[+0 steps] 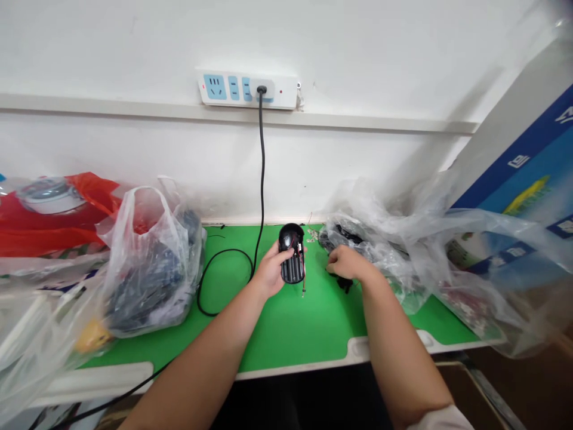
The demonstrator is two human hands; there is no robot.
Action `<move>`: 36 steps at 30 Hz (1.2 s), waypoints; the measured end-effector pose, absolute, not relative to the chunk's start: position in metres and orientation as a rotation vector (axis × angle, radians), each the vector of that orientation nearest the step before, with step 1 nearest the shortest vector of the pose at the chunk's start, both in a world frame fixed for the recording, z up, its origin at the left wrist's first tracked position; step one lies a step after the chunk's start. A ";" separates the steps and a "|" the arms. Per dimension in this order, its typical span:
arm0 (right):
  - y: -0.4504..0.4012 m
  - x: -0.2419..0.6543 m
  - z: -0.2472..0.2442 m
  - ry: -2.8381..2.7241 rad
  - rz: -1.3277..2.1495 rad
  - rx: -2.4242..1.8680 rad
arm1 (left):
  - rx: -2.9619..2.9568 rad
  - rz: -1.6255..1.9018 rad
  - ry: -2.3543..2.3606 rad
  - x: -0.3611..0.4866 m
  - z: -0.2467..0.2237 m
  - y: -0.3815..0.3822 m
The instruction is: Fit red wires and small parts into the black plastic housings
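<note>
My left hand (272, 269) is closed around a black plastic housing (292, 272), thumb across its front. The housing has a rounded upper part and a ribbed lower part. Thin red and dark wires (305, 272) run down its right side and end in a small tip below it. To the right, my right hand (347, 263) is low over the green tabletop (308, 334) with its fingers bent together. Small black pieces (344, 284) lie right under these fingers; what the fingertips grip is hidden.
A clear plastic bag (371, 239) with dark items lies beyond my right hand. Filled bags (152, 280) stand at the left. A black cable (262, 155) hangs from the wall power strip (248, 89) and loops onto the table. A printed box (528, 173) stands at the right.
</note>
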State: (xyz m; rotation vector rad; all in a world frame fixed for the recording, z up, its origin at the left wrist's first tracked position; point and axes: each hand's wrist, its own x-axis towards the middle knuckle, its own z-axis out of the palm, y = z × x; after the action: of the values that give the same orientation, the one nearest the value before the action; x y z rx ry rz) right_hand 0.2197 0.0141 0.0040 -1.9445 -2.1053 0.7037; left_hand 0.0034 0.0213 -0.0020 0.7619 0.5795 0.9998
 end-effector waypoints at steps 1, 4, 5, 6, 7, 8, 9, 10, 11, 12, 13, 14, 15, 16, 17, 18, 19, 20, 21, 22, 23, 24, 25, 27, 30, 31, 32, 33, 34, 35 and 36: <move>0.015 0.220 0.005 -2.046 0.667 -1.917 | 0.772 1.001 0.590 0.004 -0.002 0.021; 0.016 0.214 0.007 -1.756 0.754 -1.788 | 0.779 0.995 0.627 0.004 -0.004 0.022; 0.015 0.210 0.008 -1.623 0.873 -1.705 | 0.773 0.998 0.642 0.004 -0.004 0.022; 0.014 0.205 0.009 -1.482 1.021 -1.595 | 0.766 1.002 0.657 0.004 -0.004 0.022; 0.013 0.199 0.010 -1.343 1.174 -1.467 | 0.760 1.010 0.673 0.004 -0.004 0.022; 0.011 0.193 0.010 -1.214 1.309 -1.334 | 0.755 1.018 0.692 0.004 -0.004 0.022; 0.010 0.188 0.010 -1.097 1.419 -1.209 | 0.756 1.025 0.715 0.004 -0.004 0.022; 0.008 0.183 0.010 -0.999 1.510 -1.104 | 0.760 1.026 0.742 0.004 -0.004 0.022; 0.007 0.178 0.009 -0.923 1.583 -1.022 | 0.766 1.025 0.770 0.004 -0.003 0.022; 0.006 0.175 0.009 -0.867 1.641 -0.962 | 0.772 1.023 0.795 0.004 -0.003 0.022; 0.006 0.173 0.008 -0.822 1.680 -0.921 | 0.779 1.023 0.814 0.003 -0.002 0.022; 0.006 0.171 0.006 -0.787 1.708 -0.895 | 0.786 1.025 0.825 0.003 -0.002 0.022; 0.006 0.170 0.005 -0.757 1.728 -0.882 | 0.794 1.029 0.829 0.003 -0.002 0.022; 0.006 0.169 0.003 -0.728 1.740 -0.874 | 0.803 1.033 0.828 0.002 -0.001 0.021; 0.007 0.169 0.002 -0.701 1.747 -0.865 | 0.813 1.037 0.824 0.002 -0.001 0.021; 0.007 0.169 0.000 -0.679 1.754 -0.851 | 0.823 1.038 0.819 0.002 -0.002 0.021; 0.008 0.169 -0.001 -0.665 1.765 -0.831 | 0.831 1.038 0.813 0.002 -0.002 0.021; 0.008 0.168 -0.002 -0.660 1.780 -0.807 | 0.837 1.038 0.808 0.002 -0.002 0.021; 0.008 0.168 -0.002 -0.663 1.796 -0.783 | 0.840 1.038 0.805 0.002 -0.003 0.021; 0.008 0.167 -0.002 -0.673 1.812 -0.764 | 0.841 1.041 0.803 0.002 -0.003 0.021; 0.008 0.166 -0.002 -0.685 1.823 -0.752 | 0.841 1.043 0.801 0.002 -0.004 0.021; 0.007 0.166 -0.002 -0.695 1.830 -0.750 | 0.841 1.044 0.801 0.002 -0.004 0.021; 0.007 0.165 -0.002 -0.700 1.834 -0.754 | 0.839 1.044 0.803 0.002 -0.005 0.021; 0.007 0.163 -0.002 -0.689 1.842 -0.764 | 0.833 1.046 0.805 0.002 -0.005 0.021; 0.007 0.161 -0.003 -0.645 1.860 -0.749 | 0.826 1.055 0.797 0.003 -0.004 0.019; 0.007 0.160 -0.003 -0.632 1.860 -0.742 | 0.827 1.057 0.795 0.003 -0.003 0.019; 0.007 0.160 -0.004 -0.622 1.858 -0.739 | 0.829 1.056 0.792 0.003 -0.002 0.018; 0.007 0.159 -0.005 -0.614 1.854 -0.739 | 0.830 1.055 0.790 0.003 -0.001 0.018; 0.007 0.158 -0.005 -0.608 1.848 -0.742 | 0.831 1.052 0.787 0.003 0.000 0.017; 0.007 0.157 -0.006 -0.603 1.840 -0.748 | 0.832 1.050 0.781 0.004 0.001 0.016; 0.007 0.156 -0.006 -0.600 1.830 -0.755 | 0.834 1.052 0.774 0.004 0.002 0.016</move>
State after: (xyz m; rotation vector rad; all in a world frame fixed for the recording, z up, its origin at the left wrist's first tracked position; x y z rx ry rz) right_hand 0.1564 0.0069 -0.0059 -0.7545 -0.5998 1.8298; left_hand 0.0040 0.0158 0.0020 0.8343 0.7745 1.0523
